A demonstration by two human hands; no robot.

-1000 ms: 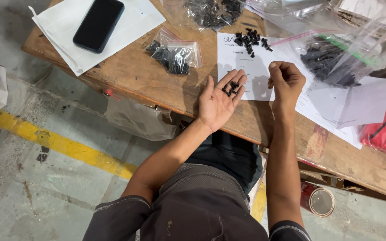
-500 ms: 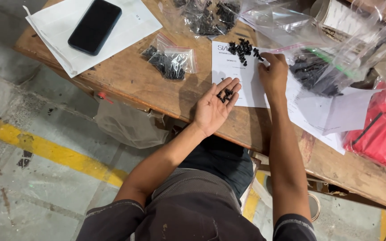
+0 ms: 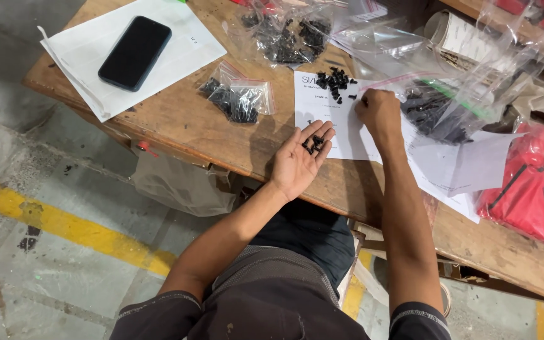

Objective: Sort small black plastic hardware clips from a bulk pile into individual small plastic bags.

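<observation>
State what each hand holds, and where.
Left hand cups small black screws on its open fingers. Right hand, closed by the pile: cannot tell.

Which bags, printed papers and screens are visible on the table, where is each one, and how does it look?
Phone: dark blank screen, on white paper, far left.
Small zip bags: clear, red-striped, black screws inside, table middle.
Larger clear bag: black screws, far edge.
Printed sheet: white, under loose screws, between left hand and right hand.
Big clear bag: right of the right hand.
Red package: far right.
</observation>
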